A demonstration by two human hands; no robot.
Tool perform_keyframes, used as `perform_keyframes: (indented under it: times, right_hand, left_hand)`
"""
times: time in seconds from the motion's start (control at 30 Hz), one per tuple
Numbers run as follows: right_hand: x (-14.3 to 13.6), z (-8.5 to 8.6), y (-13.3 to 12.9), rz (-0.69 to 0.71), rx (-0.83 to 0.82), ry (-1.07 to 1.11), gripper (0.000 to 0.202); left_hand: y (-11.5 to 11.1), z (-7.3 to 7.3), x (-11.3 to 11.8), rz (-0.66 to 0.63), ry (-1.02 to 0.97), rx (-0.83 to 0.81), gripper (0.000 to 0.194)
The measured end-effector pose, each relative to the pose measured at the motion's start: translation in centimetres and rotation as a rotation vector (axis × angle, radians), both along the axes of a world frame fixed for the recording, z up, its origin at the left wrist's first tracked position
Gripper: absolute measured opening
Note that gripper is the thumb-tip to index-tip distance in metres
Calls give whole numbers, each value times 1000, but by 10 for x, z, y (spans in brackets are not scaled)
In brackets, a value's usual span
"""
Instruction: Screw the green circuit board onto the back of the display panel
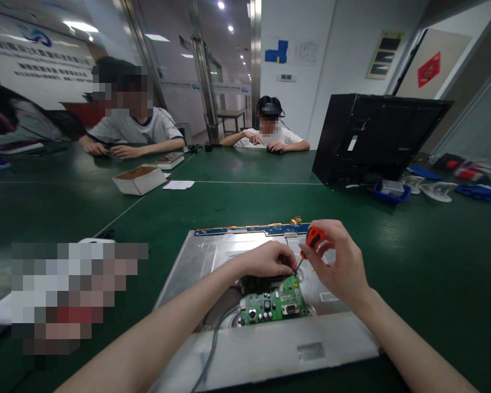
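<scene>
A silver metal panel (192,256) lies flat before me, with a green circuit board (276,305) on it and a blue circuit strip (237,230) along its far edge. Between the fingers of my right hand (343,262) is a short screwdriver (314,237) with an orange and black handle. Its shaft slants down to the board's far right corner. There my left hand (274,257) has its fingers pinched together near the tip; whatever they hold is too small or hidden to make out. A grey cable (215,344) runs from the board towards me.
On the green table (229,202) stand a white open box (139,181) and, at right, a large black monitor housing (364,142). A blue tray (391,191) sits beside it. People (135,125) sit across the table. A blurred-out object (73,295) lies at left.
</scene>
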State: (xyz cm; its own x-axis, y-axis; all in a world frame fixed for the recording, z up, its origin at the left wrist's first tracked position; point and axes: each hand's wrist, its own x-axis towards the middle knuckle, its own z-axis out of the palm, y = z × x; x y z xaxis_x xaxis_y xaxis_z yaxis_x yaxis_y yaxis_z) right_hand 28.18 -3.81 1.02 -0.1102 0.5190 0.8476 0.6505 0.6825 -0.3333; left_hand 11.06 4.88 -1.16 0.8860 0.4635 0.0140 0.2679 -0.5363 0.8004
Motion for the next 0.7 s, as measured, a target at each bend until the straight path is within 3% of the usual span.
perform_keyframes:
  times: [0.23, 0.7]
  right_hand:
    - [-2, 4, -2, -13, -35, -48, 47]
    - [0, -7, 1, -13, -22, 82, 49]
  left_hand:
    - [0, 0, 0, -7, -6, 7, 10]
    - [0, 2, 0, 6, 24, -24, 10]
